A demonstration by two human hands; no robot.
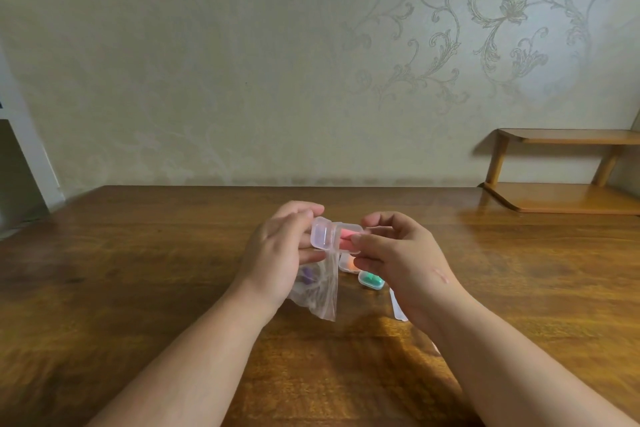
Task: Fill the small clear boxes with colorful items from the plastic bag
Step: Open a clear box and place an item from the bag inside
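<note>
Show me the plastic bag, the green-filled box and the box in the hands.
plastic bag [322,302]: head view, lower clear corner.
green-filled box [371,280]: head view, its top face.
held box [322,234]: head view, its clear left half.

No writing, label, brand, number or sign can be read anywhere. The clear box [323,233] and the plastic bag [323,302] carry no legible print.
</note>
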